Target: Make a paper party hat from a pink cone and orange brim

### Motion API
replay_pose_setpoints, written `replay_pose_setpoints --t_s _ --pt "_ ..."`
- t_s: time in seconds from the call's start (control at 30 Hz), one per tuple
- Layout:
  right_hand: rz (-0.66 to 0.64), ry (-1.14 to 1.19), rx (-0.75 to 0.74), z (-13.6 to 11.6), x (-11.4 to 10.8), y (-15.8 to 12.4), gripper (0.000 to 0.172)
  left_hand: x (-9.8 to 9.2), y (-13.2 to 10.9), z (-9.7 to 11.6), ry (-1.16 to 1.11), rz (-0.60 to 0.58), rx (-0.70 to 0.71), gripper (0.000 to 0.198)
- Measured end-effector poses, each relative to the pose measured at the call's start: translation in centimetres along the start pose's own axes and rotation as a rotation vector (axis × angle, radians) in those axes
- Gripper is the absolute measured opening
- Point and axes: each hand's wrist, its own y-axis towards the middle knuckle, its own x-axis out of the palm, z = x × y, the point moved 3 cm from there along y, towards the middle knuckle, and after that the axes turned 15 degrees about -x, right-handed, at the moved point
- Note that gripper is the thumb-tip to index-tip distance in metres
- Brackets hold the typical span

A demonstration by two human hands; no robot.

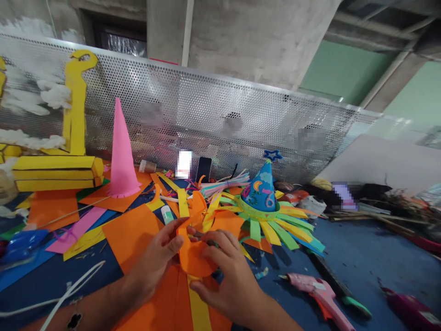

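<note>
Between left-hand fingers (168, 242) and right-hand fingers (220, 244), a curved orange paper cutout (193, 261)

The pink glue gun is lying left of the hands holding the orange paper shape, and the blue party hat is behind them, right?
No: the pink glue gun lies right of the left hand and right hand, which hold the orange paper shape, as the head view shows. The blue party hat is behind them, as you said.

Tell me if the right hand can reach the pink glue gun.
Likely yes: the right hand sits on the orange paper, and only small scraps on the blue tabletop lie between it and the pink glue gun.
</note>
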Motion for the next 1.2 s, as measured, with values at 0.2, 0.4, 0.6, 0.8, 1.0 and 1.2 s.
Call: replay_pose_setpoints --t_s 0.2,0.4,0.6,0.8,1.0,1.2 --pt "-0.027 -0.21 -0.163 -1.9 -0.1 0.8 0.028 0.1 0.0 0.1 0.165 0.03 0.111 0.083" --pt "-0.039 -0.205 -0.181 -2.0 -0.1 1.0 0.034 0.1 -0.2 -0.8 0.19 0.049 0.093 0.09" --pt "-0.051 -0.072 -0.077 -0.9 0.3 0.3 0.022 0.7 -0.7 -1.0 0.17 -0.024 0.035 0.089" --pt "-0.007 0.071 0.039 0.9 0.7 -0.7 0.035 0.1 -0.2 -1.1 0.186 -0.049 0.045 0.082" --pt "0.043 0.165 0.136 0.8 -0.7 -0.6 0.03 -0.2 -0.2 -0.7 0.193 -0.017 0.068 0.072" --pt "0.37 0.41 0.474 2.8 -2.3 -0.7 0.022 0.2 0.0 0.4 -0.21 0.132 -0.061 0.058"
